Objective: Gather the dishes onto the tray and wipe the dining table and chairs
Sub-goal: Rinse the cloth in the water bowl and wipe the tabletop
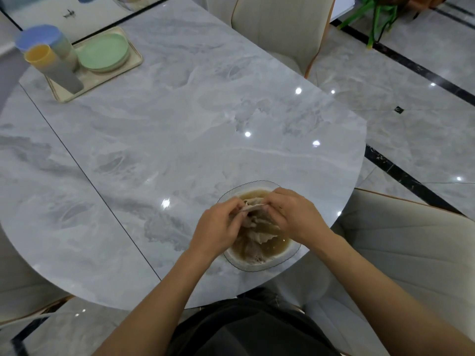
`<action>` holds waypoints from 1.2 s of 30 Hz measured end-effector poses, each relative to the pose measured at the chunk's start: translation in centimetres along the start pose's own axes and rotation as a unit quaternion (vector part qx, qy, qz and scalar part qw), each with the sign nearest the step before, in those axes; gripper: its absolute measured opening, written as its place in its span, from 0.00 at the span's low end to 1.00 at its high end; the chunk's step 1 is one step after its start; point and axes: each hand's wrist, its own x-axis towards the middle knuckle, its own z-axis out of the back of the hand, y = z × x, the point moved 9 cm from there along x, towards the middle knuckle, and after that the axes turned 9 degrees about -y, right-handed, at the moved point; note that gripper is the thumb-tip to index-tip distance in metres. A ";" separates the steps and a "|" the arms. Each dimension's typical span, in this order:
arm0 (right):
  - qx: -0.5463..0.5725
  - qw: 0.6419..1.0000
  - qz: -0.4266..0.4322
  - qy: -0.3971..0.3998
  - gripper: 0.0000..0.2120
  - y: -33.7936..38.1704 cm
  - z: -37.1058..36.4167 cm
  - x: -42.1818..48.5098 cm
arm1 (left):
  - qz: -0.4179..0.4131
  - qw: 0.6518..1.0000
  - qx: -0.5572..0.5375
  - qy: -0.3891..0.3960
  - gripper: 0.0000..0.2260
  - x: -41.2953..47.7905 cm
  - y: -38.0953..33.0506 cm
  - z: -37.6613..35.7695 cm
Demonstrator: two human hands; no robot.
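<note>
Gathering looks done: green plates [102,51] and 2 cups [42,56] sit on the tray [137,59] at the far corner of the worktop [180,119]. The left hand [218,227] and right hand [294,217] both pinch a wet cloth [259,235] over a bowl [291,254] of murky water; wiping seems not yet begun.

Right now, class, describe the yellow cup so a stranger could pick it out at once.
Find the marble table, then the tray at its far left end. Two cups stand on it beside green plates; the yellow cup is nearer and narrower than the blue cup.
</note>
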 end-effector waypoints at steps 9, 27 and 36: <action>0.016 0.996 0.055 0.065 0.06 4.8 5.5 1.8 | -0.030 0.995 -0.091 -0.016 0.04 0.1 -4.2 4.0; -0.007 0.987 -0.082 0.139 0.12 -3.3 -5.8 0.7 | 0.074 0.992 0.081 0.059 0.06 2.5 2.5 -5.2; -0.072 0.978 -0.130 0.148 0.12 -5.8 -9.6 0.7 | 0.077 0.980 0.162 0.084 0.07 2.7 4.1 -9.1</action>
